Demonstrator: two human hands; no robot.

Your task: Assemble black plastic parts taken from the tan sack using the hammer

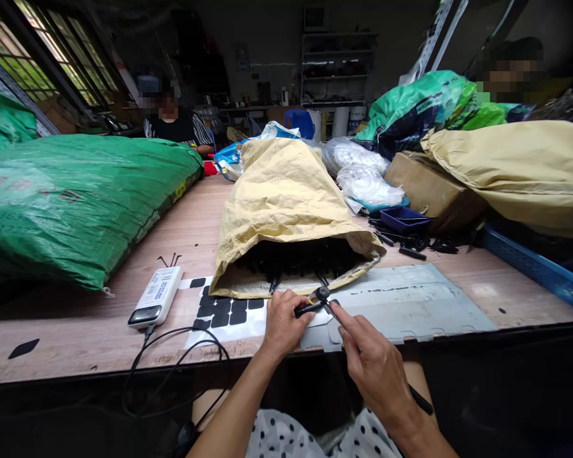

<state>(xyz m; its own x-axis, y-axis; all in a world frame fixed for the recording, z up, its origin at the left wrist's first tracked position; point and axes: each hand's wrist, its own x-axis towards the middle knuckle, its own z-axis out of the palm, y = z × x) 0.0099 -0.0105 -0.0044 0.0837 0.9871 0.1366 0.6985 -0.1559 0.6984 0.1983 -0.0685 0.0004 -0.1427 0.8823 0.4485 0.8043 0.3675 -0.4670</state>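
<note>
My left hand (286, 321) is closed around a small black plastic part (309, 308) with a rounded end, just in front of a large tan paper sack (286, 191). My right hand (375, 359) grips a slim tool with a thin metal shaft (332, 310). Its black handle (420, 399) sticks out behind the palm. The tip of the shaft meets the black part near its rounded end; the exact contact is too small to tell. Many black pieces (296, 261) lie dark inside the sack's open mouth, which faces me.
A white power bank (156, 296) with a black cable stands left, beside a sheet of black stickers (222, 312). A green sack (76, 203) fills the left side. Grey board (410, 302), loose black parts (413, 253), a purple tray (403, 221) and a blue crate (535, 264) lie right. Two people sit beyond.
</note>
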